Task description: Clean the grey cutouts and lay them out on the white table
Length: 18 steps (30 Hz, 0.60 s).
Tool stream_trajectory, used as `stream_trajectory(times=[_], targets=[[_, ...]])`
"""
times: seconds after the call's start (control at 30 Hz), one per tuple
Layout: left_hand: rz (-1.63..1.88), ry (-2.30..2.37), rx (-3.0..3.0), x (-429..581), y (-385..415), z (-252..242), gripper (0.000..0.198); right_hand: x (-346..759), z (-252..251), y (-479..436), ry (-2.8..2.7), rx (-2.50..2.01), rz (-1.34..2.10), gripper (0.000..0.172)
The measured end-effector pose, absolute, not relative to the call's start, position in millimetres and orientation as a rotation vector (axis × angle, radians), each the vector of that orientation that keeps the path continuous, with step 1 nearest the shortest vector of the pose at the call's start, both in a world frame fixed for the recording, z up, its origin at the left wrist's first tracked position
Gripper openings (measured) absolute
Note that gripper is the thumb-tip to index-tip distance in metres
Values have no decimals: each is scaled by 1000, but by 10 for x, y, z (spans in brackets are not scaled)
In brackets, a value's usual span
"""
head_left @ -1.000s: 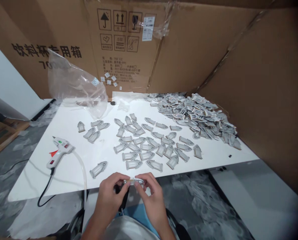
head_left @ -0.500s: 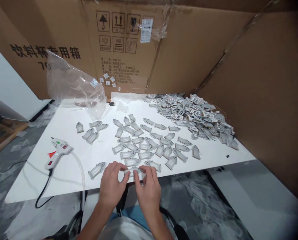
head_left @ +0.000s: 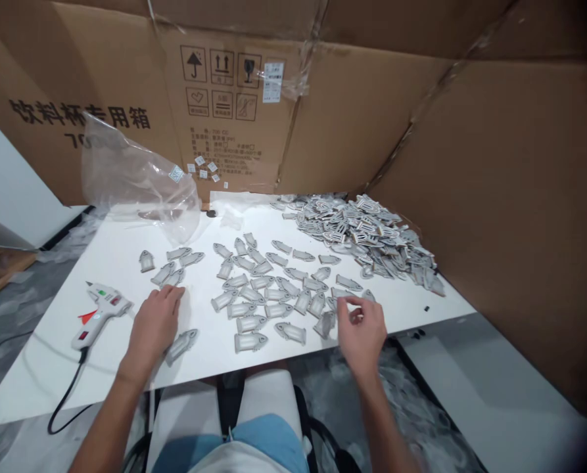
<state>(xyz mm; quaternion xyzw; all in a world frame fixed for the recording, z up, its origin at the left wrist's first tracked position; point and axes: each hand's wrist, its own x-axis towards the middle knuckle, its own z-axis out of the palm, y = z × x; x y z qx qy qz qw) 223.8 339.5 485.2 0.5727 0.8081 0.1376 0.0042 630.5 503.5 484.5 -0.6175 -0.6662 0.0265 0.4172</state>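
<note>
Many flat grey fish-shaped pieces with pale centres lie in loose rows on the white table (head_left: 51,381), and a heap of similar pieces (head_left: 367,236) rises at the back right. My left hand (head_left: 155,325) rests palm down and open, just above a single grey piece (head_left: 181,346) and to the right of a white hot glue gun (head_left: 100,315). My right hand (head_left: 361,326) hovers at the table's front edge, fingers loosely curled, with nothing visible in them. The nearest piece to it (head_left: 325,324) lies just left of its fingertips.
A clear plastic bag (head_left: 140,180) lies at the table's back left. Large brown cardboard sheets (head_left: 234,98) stand behind and to the right of the table. The glue gun's black cord (head_left: 66,394) hangs off the front edge. Plastic sheeting covers the floor.
My hands have moved apart, left hand leftward and right hand rightward. The piece they held together is no longer in them. The whole view has shifted slightly, showing more of my lap.
</note>
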Motion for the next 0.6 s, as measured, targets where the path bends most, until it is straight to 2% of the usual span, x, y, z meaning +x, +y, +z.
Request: stream_trajectory(times=[0.07, 0.2, 0.37, 0.47, 0.53, 0.6], targets=[[349, 2461, 1820, 2115, 3425, 4825, 43, 6505, 4877, 5392, -1690, -1610, 49, 32], [364, 2450, 1773, 2020, 3469, 4781, 33, 6782, 4893, 6041, -1685, -1778, 24, 31], [356, 2400, 1740, 1909, 3531, 4769, 24, 6977, 4840, 6556, -1613, -2075, 9, 56], [350, 2333, 1705, 1842, 3563, 4763, 21, 7010, 4811, 6680, -1624, -2161, 31, 64], [384, 2311, 1653, 1821, 3572, 4758, 20, 7022, 4816, 6722, -1621, -2190, 57, 62], [451, 2317, 1608, 1818, 3572, 4751, 18, 7049, 4848, 6743, -1607, -2212, 108, 51]])
